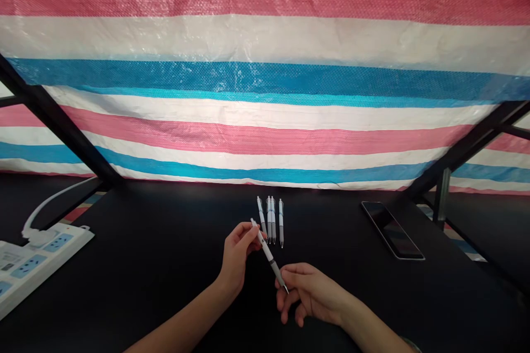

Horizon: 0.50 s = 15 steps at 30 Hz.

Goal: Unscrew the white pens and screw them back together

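My left hand (237,258) and my right hand (310,293) both hold a white retractable pen (268,254) slanting across the space between them. The left fingertips pinch its upper end, and the right thumb and forefinger grip it near the metal tip. Just beyond the left fingers, several similar white pens (271,220) lie side by side on the black table (124,248), their tips toward me. The leftmost pen lies close behind the held pen's upper end.
A dark smartphone (392,230) lies on the table to the right. A white power strip (37,265) with a plugged-in white cable sits at the left edge. Black metal frame bars and a striped pink, white and blue tarp (265,83) stand behind the table.
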Each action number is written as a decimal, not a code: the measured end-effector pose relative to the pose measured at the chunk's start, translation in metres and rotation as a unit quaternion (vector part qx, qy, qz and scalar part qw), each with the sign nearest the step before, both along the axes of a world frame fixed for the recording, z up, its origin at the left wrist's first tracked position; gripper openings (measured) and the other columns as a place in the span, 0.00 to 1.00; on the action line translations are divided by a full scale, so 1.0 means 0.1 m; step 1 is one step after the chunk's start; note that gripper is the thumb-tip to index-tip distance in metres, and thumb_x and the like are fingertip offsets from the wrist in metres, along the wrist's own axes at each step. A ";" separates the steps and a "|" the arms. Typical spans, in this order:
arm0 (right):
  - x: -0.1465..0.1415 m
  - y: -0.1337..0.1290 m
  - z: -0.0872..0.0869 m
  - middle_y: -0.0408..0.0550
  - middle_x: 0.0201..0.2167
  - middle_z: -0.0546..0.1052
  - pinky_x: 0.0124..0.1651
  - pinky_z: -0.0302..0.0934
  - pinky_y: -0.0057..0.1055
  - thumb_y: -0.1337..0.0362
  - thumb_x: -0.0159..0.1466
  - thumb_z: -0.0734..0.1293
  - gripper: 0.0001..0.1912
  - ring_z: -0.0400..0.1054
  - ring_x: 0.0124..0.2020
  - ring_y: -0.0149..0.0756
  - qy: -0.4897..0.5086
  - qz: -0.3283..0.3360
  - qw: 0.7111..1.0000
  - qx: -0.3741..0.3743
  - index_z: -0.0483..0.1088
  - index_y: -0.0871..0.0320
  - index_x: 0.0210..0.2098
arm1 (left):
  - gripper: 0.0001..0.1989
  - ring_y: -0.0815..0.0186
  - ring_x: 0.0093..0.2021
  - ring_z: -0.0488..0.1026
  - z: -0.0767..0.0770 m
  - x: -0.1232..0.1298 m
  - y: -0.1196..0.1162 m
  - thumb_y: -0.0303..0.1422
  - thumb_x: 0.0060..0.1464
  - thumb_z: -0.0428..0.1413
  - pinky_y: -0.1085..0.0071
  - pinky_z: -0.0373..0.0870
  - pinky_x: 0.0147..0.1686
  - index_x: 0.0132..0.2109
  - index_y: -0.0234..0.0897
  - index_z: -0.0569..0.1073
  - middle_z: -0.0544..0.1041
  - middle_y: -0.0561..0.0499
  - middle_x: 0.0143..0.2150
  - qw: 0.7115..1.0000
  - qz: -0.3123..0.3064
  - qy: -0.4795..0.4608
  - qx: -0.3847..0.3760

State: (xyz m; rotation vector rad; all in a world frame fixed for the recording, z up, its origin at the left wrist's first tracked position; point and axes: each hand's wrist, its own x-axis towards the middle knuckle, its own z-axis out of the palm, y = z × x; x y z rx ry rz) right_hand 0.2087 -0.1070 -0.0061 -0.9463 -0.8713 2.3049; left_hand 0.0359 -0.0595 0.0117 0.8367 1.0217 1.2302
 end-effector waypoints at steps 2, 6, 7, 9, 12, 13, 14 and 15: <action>0.00 0.00 -0.01 0.47 0.25 0.73 0.18 0.61 0.20 0.55 0.56 0.68 0.18 0.73 0.25 0.35 -0.001 -0.003 1.000 0.007 0.61 0.61 0.35 | 0.09 0.69 0.26 0.68 0.00 0.00 0.00 0.37 0.48 0.60 0.74 0.64 0.28 0.29 0.35 0.74 0.75 0.50 0.26 1.000 0.000 0.001 -0.002; 0.00 0.00 -0.02 0.50 0.29 0.74 0.19 0.61 0.20 0.52 0.58 0.66 0.19 0.73 0.26 0.36 0.000 0.006 1.000 -0.004 0.61 0.61 0.39 | 0.10 0.68 0.26 0.68 0.00 0.00 0.00 0.37 0.46 0.61 0.74 0.64 0.28 0.29 0.34 0.74 0.75 0.49 0.26 1.000 0.005 0.000 -0.004; 0.00 0.00 -0.03 0.50 0.28 0.74 0.18 0.61 0.20 0.51 0.59 0.65 0.19 0.73 0.26 0.36 -0.001 0.009 1.000 -0.008 0.61 0.61 0.38 | 0.10 0.68 0.26 0.68 0.00 0.00 0.00 0.37 0.46 0.61 0.74 0.64 0.28 0.29 0.34 0.74 0.75 0.49 0.26 1.000 0.006 0.000 -0.005; 0.00 0.00 -0.03 0.47 0.26 0.74 0.18 0.61 0.20 0.53 0.57 0.67 0.18 0.73 0.25 0.35 -0.001 0.004 1.000 -0.004 0.59 0.60 0.36 | 0.10 0.68 0.26 0.68 0.00 0.00 0.00 0.37 0.47 0.60 0.74 0.64 0.28 0.29 0.34 0.74 0.75 0.49 0.26 1.000 0.002 0.001 -0.005; 0.00 0.00 -0.02 0.47 0.29 0.75 0.18 0.61 0.21 0.56 0.57 0.68 0.18 0.73 0.25 0.36 0.011 -0.003 1.000 -0.003 0.59 0.59 0.39 | 0.09 0.69 0.26 0.67 0.01 0.00 0.00 0.37 0.48 0.59 0.74 0.64 0.28 0.30 0.34 0.74 0.75 0.50 0.26 1.000 -0.003 0.000 -0.002; 0.00 0.00 -0.01 0.49 0.30 0.75 0.18 0.62 0.21 0.55 0.58 0.66 0.18 0.74 0.26 0.36 0.013 0.002 1.000 -0.006 0.60 0.60 0.41 | 0.09 0.70 0.26 0.67 0.01 0.00 0.00 0.37 0.49 0.59 0.75 0.64 0.28 0.30 0.35 0.74 0.75 0.50 0.27 1.000 -0.004 -0.001 -0.001; 0.00 -0.01 -0.01 0.51 0.30 0.75 0.18 0.62 0.21 0.54 0.59 0.65 0.18 0.74 0.26 0.37 0.014 0.012 1.000 -0.010 0.61 0.61 0.41 | 0.09 0.70 0.26 0.67 0.01 0.00 0.00 0.37 0.49 0.59 0.75 0.64 0.28 0.29 0.35 0.73 0.75 0.50 0.26 1.000 -0.004 -0.002 -0.002; 0.01 -0.01 0.00 0.51 0.30 0.75 0.18 0.62 0.21 0.54 0.59 0.64 0.18 0.74 0.26 0.36 0.012 0.023 1.000 -0.011 0.62 0.63 0.40 | 0.09 0.69 0.26 0.67 0.01 0.00 0.00 0.37 0.48 0.59 0.75 0.64 0.28 0.29 0.35 0.73 0.75 0.50 0.26 1.000 -0.003 -0.002 -0.003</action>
